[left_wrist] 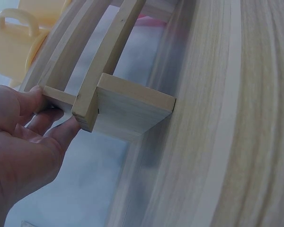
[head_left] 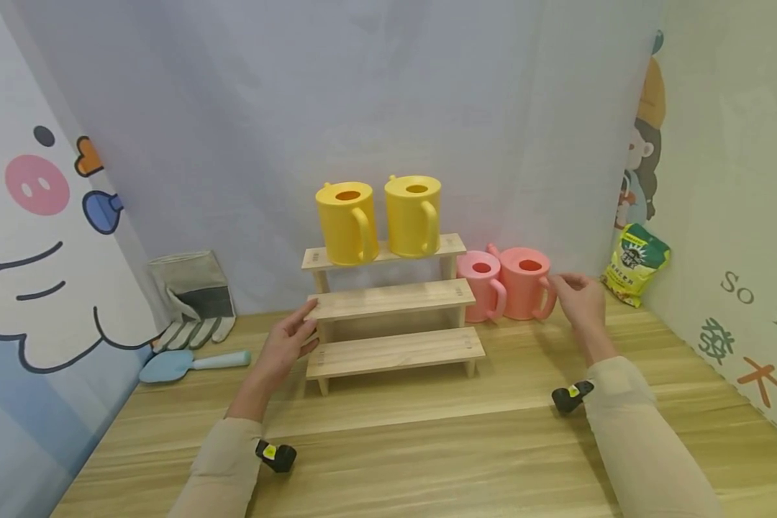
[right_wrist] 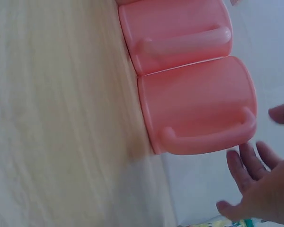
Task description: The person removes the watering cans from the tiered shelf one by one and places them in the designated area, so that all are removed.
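Note:
A three-tier wooden plant stand (head_left: 391, 298) stands on the table, two yellow watering cans (head_left: 346, 224) side by side on its top tier. My left hand (head_left: 280, 347) holds the stand's left end, thumb and fingertips against the wood, as the left wrist view shows closely. Behind the stand's right end, two pink watering cans (right_wrist: 194, 106) stand on the table, touching. The left one is partly behind the stand. Beside the right can's handle is my right hand (right_wrist: 267, 182), its fingers spread and holding nothing. Whether a fingertip touches the can, I cannot tell.
On the left, a pair of work gloves (head_left: 197, 295) leans at the wall, with a light blue trowel (head_left: 194, 363) lying before it. A green and yellow packet (head_left: 636, 265) leans against the right wall. A pale curtain (head_left: 285, 108) hangs behind the table (head_left: 427, 460).

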